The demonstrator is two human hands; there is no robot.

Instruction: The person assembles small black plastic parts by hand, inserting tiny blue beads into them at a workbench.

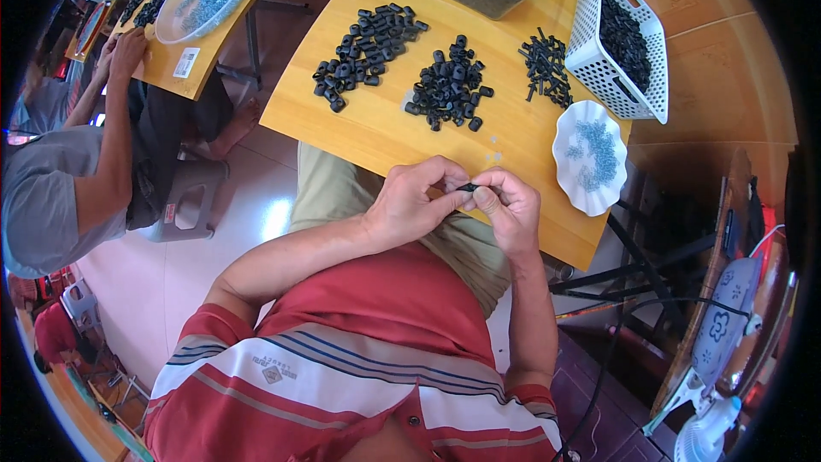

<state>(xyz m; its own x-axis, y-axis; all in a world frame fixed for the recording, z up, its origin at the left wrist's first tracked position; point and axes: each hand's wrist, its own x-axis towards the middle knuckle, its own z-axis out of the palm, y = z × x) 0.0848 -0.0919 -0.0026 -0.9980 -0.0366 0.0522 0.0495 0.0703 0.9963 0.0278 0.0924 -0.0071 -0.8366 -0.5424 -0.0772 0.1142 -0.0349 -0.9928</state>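
My left hand (pixel 417 198) and my right hand (pixel 511 207) meet at the near edge of the yellow table (pixel 329 141). Between their fingertips they pinch a small black plastic piece (pixel 468 187), mostly hidden by the thumbs and fingers. Just beyond the hands lies a heap of small black plastic caps (pixel 451 84), with a second, looser heap of similar black caps (pixel 355 60) farther left. To the right of these is a pile of thin black pins (pixel 546 68). A white scalloped dish (pixel 569 141) near my right hand holds tiny clear-bluish pieces (pixel 597 154).
A white perforated basket (pixel 609 90) of black parts stands at the right edge, beside a clear bin (pixel 505 4) at the back. At left, a co-worker's hands (pixel 126 51) work by a round tub (pixel 244 0) of clear pieces. A small fan (pixel 708 429) stands lower right.
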